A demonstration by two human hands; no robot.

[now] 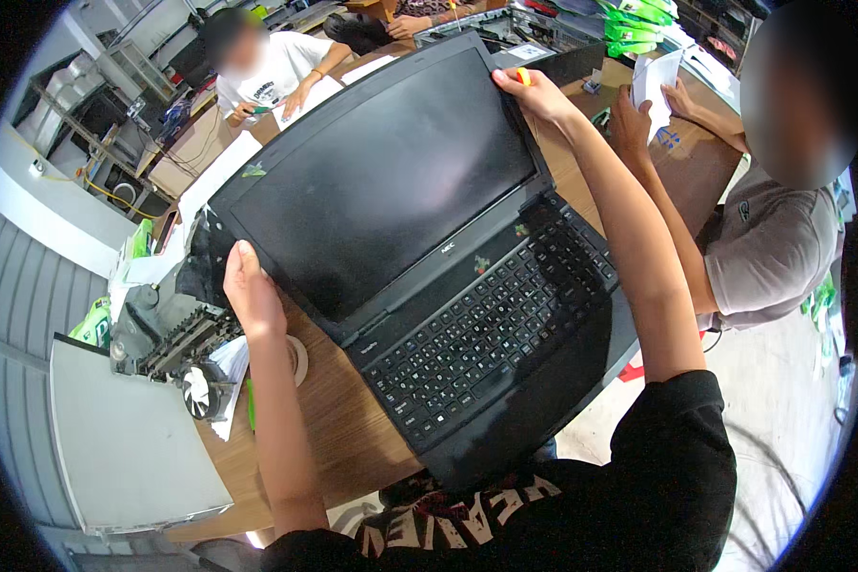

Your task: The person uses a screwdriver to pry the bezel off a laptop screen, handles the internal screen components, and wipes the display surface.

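Black laptop [448, 250]: open, lid tilted back, lying skewed across the near side of the wood-grain desk [343, 424], front edge close to the wearer's black T-shirt [676, 439]. Can't tell how much of the base the desk carries. Screen [391, 172] dark, hazy light reflection on it. 2 small coloured stickers [483, 264] on the strip above the keyboard [476, 353], 1 more at the lid's left end. Part of the keys in shadow.

Left hand [254, 296]: clamped on the lid's left edge, thumb in front, fingers mostly hidden behind. Right hand [540, 95]: clamped on the lid's upper right corner. Small yellow-orange item [523, 75] at its fingers, kind unclear.

Left of laptop: tape roll [301, 362] partly behind the forearm, cooling fan [196, 391] with white blades, opened machine part [195, 336] next to it, big pale panel [133, 439] nearer the rim.

Right: co-worker in grey T-shirt [777, 238], both hands on white paper [659, 81].

Far side: co-worker in white T-shirt [281, 67], opened metal case [491, 36], green-and-white packs [631, 30].
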